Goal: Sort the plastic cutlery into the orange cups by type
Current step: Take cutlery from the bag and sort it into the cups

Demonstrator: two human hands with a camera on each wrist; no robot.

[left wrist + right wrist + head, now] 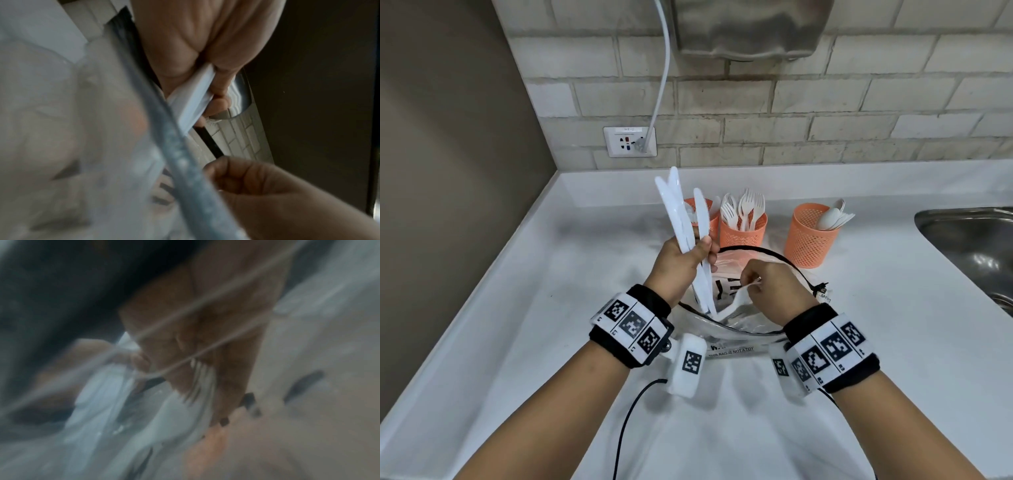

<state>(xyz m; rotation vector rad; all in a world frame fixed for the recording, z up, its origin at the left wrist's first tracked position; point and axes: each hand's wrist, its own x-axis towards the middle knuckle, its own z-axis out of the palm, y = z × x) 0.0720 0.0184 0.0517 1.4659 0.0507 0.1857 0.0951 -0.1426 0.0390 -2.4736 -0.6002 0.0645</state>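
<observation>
My left hand (pixel 683 257) grips a bunch of white plastic knives (pixel 678 212), blades pointing up, above a clear zip bag (pixel 726 329) on the counter. My right hand (pixel 763 284) pinches the end of another white utensil (pixel 736 303) that still lies partly inside the bag. Three orange mesh cups stand behind the bag: the left cup (pixel 705 209) is mostly hidden behind the knives, the middle cup (pixel 743 233) holds forks, the right cup (pixel 810 236) holds spoons. In the left wrist view my fingers (pixel 222 84) clamp white handles (pixel 195 100). The right wrist view is blurred.
A white countertop (pixel 551 308) runs to a brick wall. A steel sink (pixel 976 246) lies at the right. A wall socket (pixel 630 141) with a white cable is at the back left, and a steel dispenser (pixel 753 27) hangs above.
</observation>
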